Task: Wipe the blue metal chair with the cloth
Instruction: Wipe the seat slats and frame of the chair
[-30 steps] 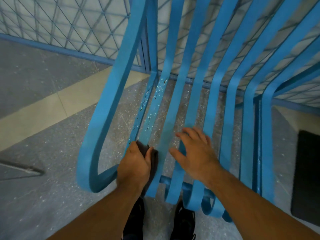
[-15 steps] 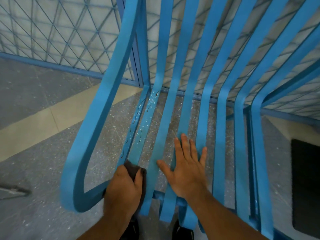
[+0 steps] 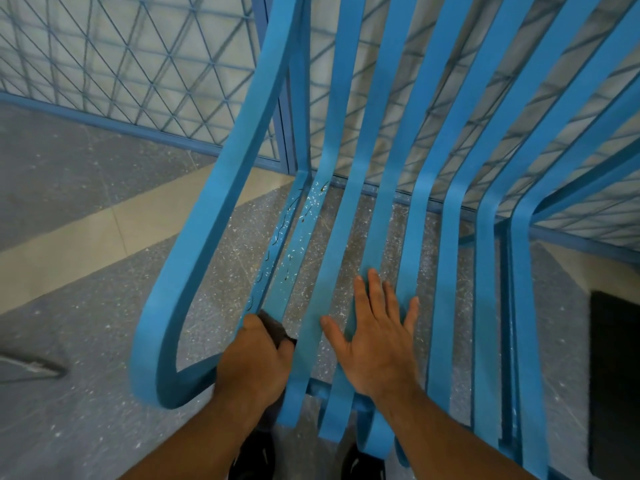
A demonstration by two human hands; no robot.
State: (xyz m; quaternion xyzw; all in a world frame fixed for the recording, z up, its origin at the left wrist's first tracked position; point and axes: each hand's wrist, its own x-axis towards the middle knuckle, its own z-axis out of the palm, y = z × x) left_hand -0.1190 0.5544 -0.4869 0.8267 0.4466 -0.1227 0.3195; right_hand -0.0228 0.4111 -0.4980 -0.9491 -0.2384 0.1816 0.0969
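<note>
Gaps between seat slats (image 3: 487, 306) narrow; armrest loop (image 3: 207, 237) open.

Left hand (image 3: 254, 362) in a curled grip — right hand (image 3: 377, 341) flat, splayed

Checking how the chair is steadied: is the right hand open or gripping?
Open. The right hand lies flat on slats of the blue metal chair, fingers straight and spread, curled round nothing.

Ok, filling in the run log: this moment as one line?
task: wipe chair | left hand: grips cloth on left seat slat | right hand: flat on middle slats | slat ahead: pale specks
</note>
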